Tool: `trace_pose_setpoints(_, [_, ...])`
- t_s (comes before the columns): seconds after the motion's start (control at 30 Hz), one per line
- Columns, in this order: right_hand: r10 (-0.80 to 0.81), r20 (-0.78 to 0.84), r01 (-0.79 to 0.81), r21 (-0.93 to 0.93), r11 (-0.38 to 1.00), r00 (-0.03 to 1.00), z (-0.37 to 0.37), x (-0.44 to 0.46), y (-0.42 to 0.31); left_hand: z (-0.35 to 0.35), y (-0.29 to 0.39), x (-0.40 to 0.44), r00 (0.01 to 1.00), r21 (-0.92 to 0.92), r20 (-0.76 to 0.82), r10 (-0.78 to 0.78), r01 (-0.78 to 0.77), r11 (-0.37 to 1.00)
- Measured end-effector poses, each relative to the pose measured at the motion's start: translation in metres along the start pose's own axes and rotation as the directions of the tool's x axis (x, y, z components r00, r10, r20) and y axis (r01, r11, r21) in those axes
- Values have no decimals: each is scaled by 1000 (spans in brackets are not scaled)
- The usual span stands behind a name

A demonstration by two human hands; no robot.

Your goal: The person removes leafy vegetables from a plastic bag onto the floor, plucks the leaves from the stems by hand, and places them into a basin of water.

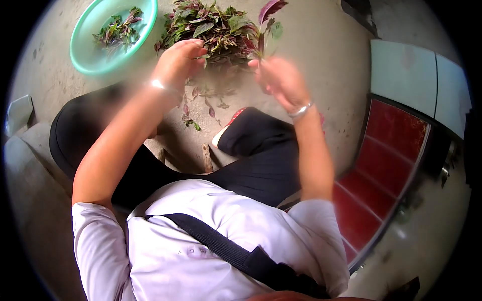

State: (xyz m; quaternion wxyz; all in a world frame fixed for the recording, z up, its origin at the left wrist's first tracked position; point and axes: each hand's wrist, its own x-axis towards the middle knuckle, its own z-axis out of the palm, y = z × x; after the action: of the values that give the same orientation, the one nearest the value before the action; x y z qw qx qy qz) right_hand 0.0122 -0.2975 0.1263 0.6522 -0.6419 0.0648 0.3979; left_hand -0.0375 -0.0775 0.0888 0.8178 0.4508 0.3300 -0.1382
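In my right hand (282, 83) a sprig of purple-and-green leaves (261, 37) is pinched, its leafy end pointing up and away from me. My left hand (182, 60) is raised at the near left side of a leaf pile, its fingers curled together; a tiny pale green bit shows at the fingertips, too small to name. Beyond and between both hands, the heap of purple-green leafy stems (211, 27) lies on the floor. A mint-green plastic basin (75, 47) stands left of the heap, with some leafy sprigs (119, 30) inside.
Loose leaves (192, 124) are scattered on the concrete floor (326, 45) between the heap and my legs. My bent black-trousered leg (256, 133) lies below my right hand. To the right stands a low structure with red tiles (386, 145) and pale panels (404, 70).
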Motion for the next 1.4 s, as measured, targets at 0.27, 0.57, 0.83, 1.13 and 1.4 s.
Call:
trace_pose_setpoints(0.27, [-43,46,46,-67,997,998,11,-3,0,10,-7,-8,929,264,177,326,-364,893])
trace_pose_setpoints(0.57, [-156,166,221,-519,826,974,14,-4,9,21,0,-24,291,578,678,675,-778,-245])
trace_pose_setpoints(0.83, [-76,193,163,-490,856,978,29,-9,2,18,3,-27,317,523,827,465,-738,-427])
trace_pose_setpoints(1.13, [-145,254,232,-358,905,956,23,-12,2,16,-7,-18,582,569,584,566,-791,226])
trace_pose_setpoints(1.4, [-6,45,26,-477,879,999,19,-3,10,19,5,-24,403,571,692,599,-813,-112])
